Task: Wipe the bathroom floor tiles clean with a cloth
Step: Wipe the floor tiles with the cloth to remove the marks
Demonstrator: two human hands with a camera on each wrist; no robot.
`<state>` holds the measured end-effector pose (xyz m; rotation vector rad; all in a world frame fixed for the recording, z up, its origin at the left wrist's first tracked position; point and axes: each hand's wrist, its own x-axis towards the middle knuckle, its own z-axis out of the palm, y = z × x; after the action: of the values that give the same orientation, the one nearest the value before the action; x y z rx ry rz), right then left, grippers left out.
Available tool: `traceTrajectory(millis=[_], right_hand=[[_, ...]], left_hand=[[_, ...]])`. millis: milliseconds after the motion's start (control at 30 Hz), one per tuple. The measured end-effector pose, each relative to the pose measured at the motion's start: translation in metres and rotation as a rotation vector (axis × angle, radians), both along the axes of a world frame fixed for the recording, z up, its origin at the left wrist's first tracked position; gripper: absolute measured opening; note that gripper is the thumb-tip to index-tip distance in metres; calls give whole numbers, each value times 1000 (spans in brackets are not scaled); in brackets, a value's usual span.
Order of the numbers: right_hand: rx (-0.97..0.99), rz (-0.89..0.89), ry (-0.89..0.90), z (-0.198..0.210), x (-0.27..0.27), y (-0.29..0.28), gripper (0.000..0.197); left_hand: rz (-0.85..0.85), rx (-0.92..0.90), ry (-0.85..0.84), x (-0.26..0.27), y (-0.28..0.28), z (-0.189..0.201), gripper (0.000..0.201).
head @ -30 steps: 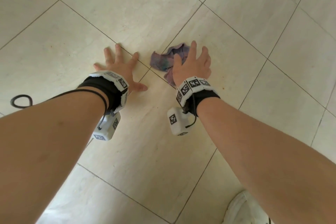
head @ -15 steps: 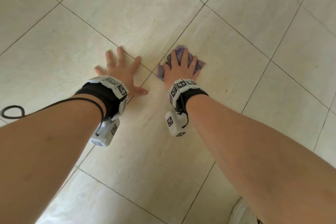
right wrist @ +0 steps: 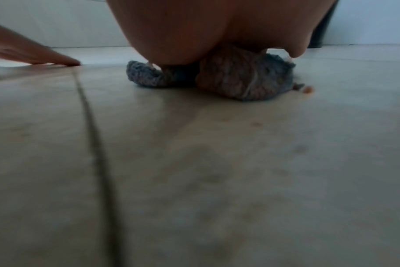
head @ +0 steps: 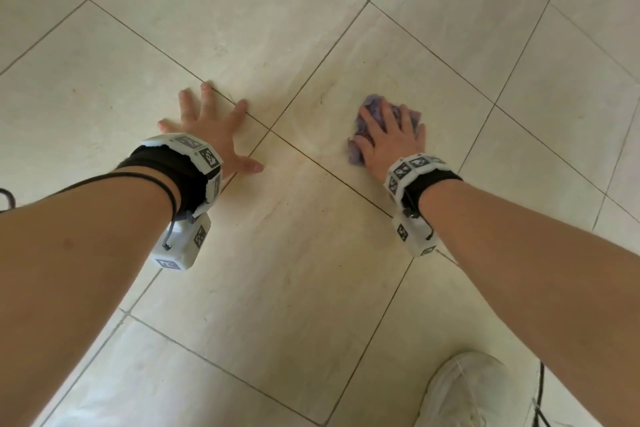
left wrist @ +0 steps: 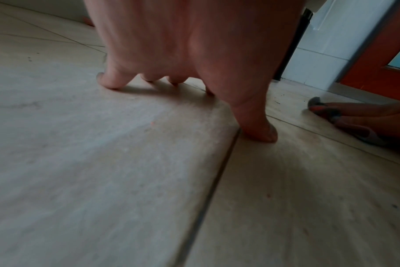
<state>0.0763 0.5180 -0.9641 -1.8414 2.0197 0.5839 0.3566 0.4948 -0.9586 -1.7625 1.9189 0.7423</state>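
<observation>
A crumpled purple cloth (head: 372,104) lies on the beige floor tiles (head: 294,253). My right hand (head: 391,135) lies flat on top of it, fingers straight and spread, pressing it to the floor; most of the cloth is hidden under the palm. In the right wrist view the bunched cloth (right wrist: 240,79) bulges out below the palm (right wrist: 206,27). My left hand (head: 207,128) is planted on the floor to the left, fingers spread, holding nothing. The left wrist view shows its fingertips (left wrist: 110,81) on the tile, with the cloth (left wrist: 327,112) far off at the right.
A white shoe (head: 464,392) stands at the bottom right, with a black cable (head: 540,392) beside it. Another black cable (head: 3,198) lies at the left edge. A small orange crumb (right wrist: 307,89) sits by the cloth. A white tiled wall (left wrist: 320,54) and an orange door frame (left wrist: 377,72) stand beyond.
My right hand came down onto the cloth and slid it to the right, away from the left hand. The left hand stayed planted on the floor.
</observation>
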Motion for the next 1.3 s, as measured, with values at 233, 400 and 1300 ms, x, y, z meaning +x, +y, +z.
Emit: traceTrajectory(millis=[233, 400, 1300], right_hand=[[-16, -210, -22, -2, -57, 32, 71], [-47, -320, -19, -10, -11, 57, 68], [-160, -32, -106, -11, 65, -48, 68]], left_hand=[[12, -12, 12, 0, 1, 0, 113], [15, -6, 12, -1, 0, -1, 114], [41, 15, 15, -4, -2, 1, 115]])
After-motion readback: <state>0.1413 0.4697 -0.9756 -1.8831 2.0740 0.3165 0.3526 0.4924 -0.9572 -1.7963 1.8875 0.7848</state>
